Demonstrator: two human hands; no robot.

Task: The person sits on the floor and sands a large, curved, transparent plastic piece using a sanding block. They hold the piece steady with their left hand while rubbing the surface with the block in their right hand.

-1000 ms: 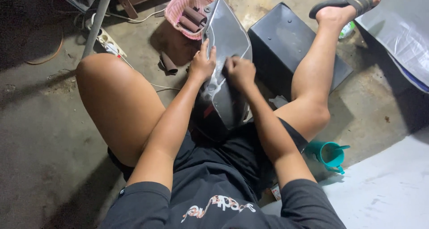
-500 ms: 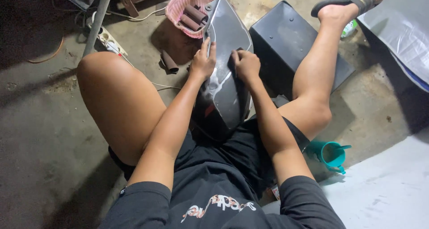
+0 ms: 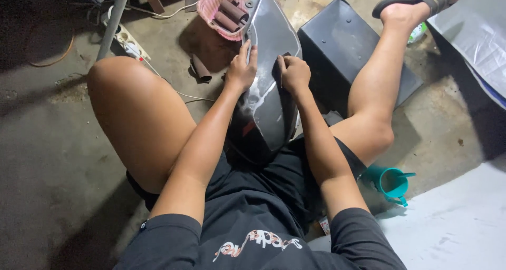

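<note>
The glossy dark panel (image 3: 269,91) stands propped between the knees, steadied by the left hand (image 3: 241,70) gripping its left edge. The right hand (image 3: 294,74) presses a small dark pad against its face.

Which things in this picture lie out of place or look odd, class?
One brown roll lies loose on the concrete floor, apart from the pink basket that holds others like it. The teal cup lies tipped on its side by the person's thigh.
</note>
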